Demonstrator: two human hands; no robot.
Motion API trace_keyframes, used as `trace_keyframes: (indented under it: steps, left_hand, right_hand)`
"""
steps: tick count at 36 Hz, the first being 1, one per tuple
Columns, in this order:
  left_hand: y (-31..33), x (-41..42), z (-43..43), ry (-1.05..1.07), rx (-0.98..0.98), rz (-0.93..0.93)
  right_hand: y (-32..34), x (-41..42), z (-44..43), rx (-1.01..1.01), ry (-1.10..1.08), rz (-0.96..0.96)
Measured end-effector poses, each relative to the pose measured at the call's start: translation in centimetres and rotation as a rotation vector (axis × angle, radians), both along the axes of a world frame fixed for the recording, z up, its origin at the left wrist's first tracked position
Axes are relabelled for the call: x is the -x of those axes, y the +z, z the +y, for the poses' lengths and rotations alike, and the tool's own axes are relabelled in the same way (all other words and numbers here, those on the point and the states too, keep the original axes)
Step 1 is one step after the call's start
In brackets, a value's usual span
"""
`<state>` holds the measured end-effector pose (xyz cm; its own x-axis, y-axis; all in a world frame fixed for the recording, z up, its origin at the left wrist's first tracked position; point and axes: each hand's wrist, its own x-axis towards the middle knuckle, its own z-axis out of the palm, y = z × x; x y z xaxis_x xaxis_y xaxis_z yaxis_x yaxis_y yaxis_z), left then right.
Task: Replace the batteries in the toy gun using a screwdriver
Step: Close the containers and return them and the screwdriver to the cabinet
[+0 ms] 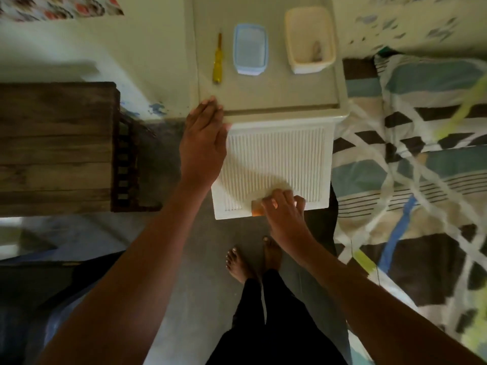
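Observation:
A yellow-handled screwdriver [217, 59] lies on top of a cream plastic cabinet [263, 98]. Beside it stand a small blue-rimmed clear box [250, 50] and a cream tub [309, 39] with a small object inside. No toy gun is in view. My left hand [204, 143] rests flat against the cabinet's front left corner, fingers together, holding nothing. My right hand [284, 209] grips the orange handle [257, 208] at the lower edge of the cabinet's ribbed white door [274, 167].
A dark wooden table [58, 143] stands to the left. A bed with a patterned blue, brown and white cover [411, 180] lies to the right. My bare feet [253, 259] stand on the grey floor below the cabinet.

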<state>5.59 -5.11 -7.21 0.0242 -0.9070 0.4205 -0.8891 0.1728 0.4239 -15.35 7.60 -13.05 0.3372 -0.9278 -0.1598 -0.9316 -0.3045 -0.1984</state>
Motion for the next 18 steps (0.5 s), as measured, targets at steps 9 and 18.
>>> trace_keyframes:
  steps: [9,18]
  left_hand:
    - [1.0,0.1,0.4,0.001,-0.066,-0.032]
    - [0.7,0.7,0.6,0.026,0.010,-0.017]
  right_hand:
    - [5.0,1.6,0.3,0.282,-0.023,-0.106]
    - [6.5,-0.5,-7.7,0.352,-0.146,-0.118]
